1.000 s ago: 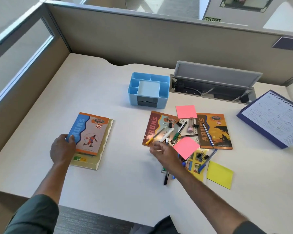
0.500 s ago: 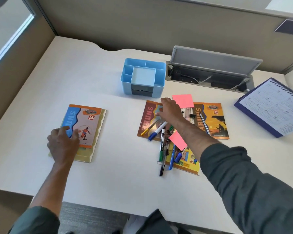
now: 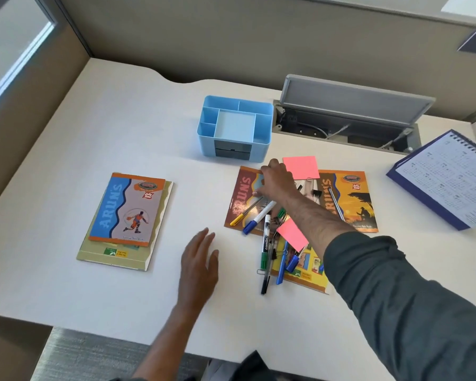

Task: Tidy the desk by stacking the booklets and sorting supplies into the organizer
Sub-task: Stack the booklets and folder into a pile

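Observation:
A blue booklet [image 3: 127, 210] lies on a green one [image 3: 116, 257] at the left of the desk. My left hand [image 3: 201, 259] hovers flat and open just right of that stack, holding nothing. My right hand [image 3: 275, 180] grips the far edge of a brown booklet [image 3: 242, 193], fingers curled over its top. Pens and markers [image 3: 259, 215], binder clips and two pink sticky pads [image 3: 300, 166] lie strewn over it, an orange booklet [image 3: 352, 199] and a yellow booklet [image 3: 305, 273]. The light blue organizer [image 3: 208, 138] stands behind, its compartments empty.
An open grey cable hatch [image 3: 355, 105] sits right of the organizer. A spiral-bound calendar [image 3: 445, 174] stands at the far right. Cubicle walls close off the back and left of the white desk [image 3: 94, 133].
My left hand left the blue booklet stack and moved right over the bare desk. My right hand reached forward from the pens to the brown booklet's far edge. The camera tilted closer.

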